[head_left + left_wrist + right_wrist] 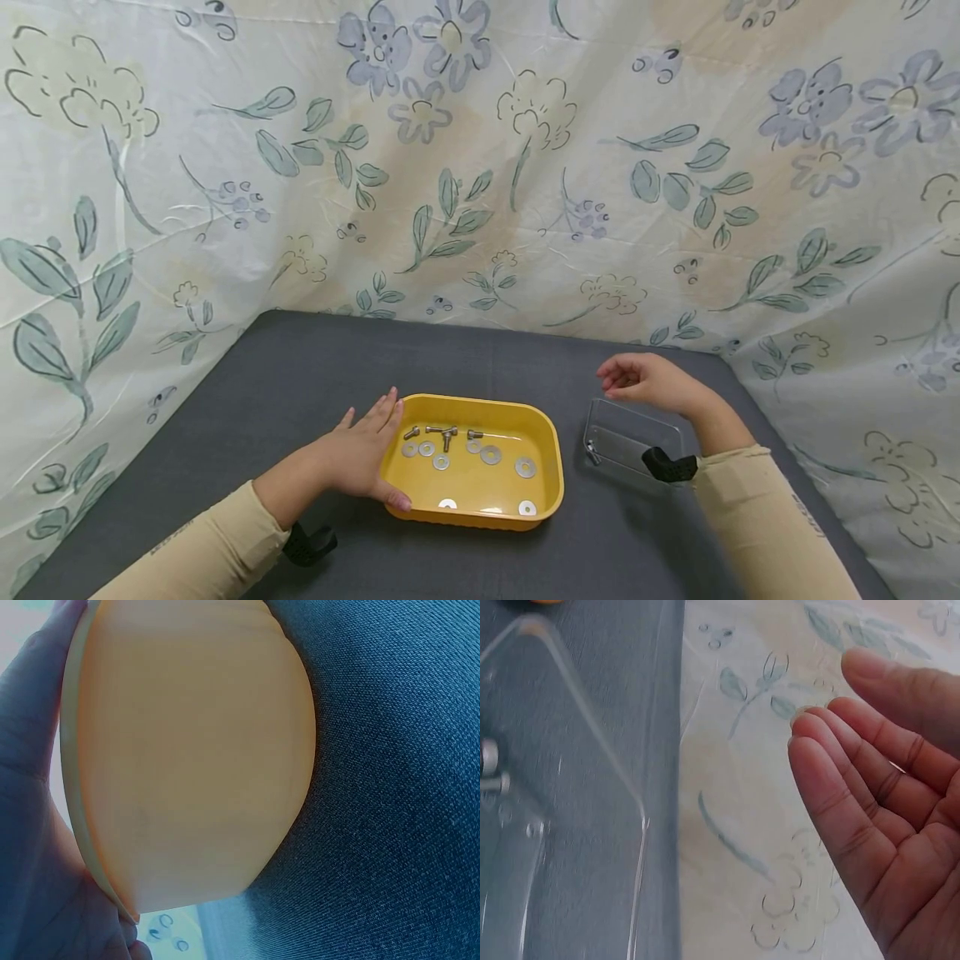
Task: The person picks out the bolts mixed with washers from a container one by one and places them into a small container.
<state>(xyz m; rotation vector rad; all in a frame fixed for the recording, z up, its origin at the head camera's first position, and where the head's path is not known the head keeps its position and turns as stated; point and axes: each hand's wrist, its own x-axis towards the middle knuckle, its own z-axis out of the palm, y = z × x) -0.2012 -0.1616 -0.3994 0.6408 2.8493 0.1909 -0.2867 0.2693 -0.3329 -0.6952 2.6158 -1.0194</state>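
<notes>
Here the left hand (360, 454) lies flat against the left end of the yellow tray (546, 433), fingers straight along the far part of that end wall and the thumb hooked low round the near left corner; it presses and steadies rather than clenches, and the left wrist view shows the tray's orange-yellow wall (195, 750) filling the frame with the palm (37, 825) touching its rim. From that hand the tray's contents lie at about three o'clock: a few small bolts (444, 432) in a loose row toward the far side, flat washers (491, 454) just nearer, and two more washers (527, 507) by the near wall. The tray's long axis runs left to right across the grey table (300, 367), so it stretches away from the left hand toward the right one. The right hand (648, 382) hovers off the tray, loose and holding nothing, fingers relaxed and slightly bent, as the right wrist view shows (870, 795). Below it, at about six o'clock from the fingertips, lies a clear plastic plate (633, 437) flat on the table, just beside the tray's right end, with a small metal bolt (592, 454) at its near left corner. The left hand is plainly the nearer to the washers and bolts; the right is nearer the clear plate.
</notes>
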